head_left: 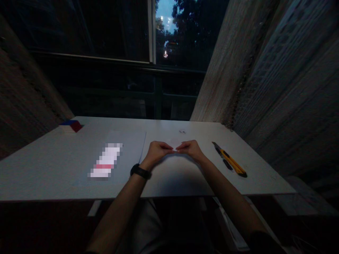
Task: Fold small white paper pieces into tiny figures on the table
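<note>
Both hands meet above the middle of the white, flat-topped worktop (169, 183). The left hand (158, 149), with a black band on its wrist (141, 171), has thumb and fingers drawn together in a pinch. The right hand (190, 148) mirrors it, fingertips just beside or touching the left's. A small white piece (174, 149) shows between the fingertips of both hands, apparently gripped by each; its material is too small to tell. To the right lies a yellow-and-black cutter knife (233, 162), with a slimmer black-and-grey tool (224, 159) alongside. To the left, a bright, pixelated rectangular item (107, 158) lies on a pale, flat sheet (129, 155). A blue, red and white block (70, 126) sits near the far left edge.
</note>
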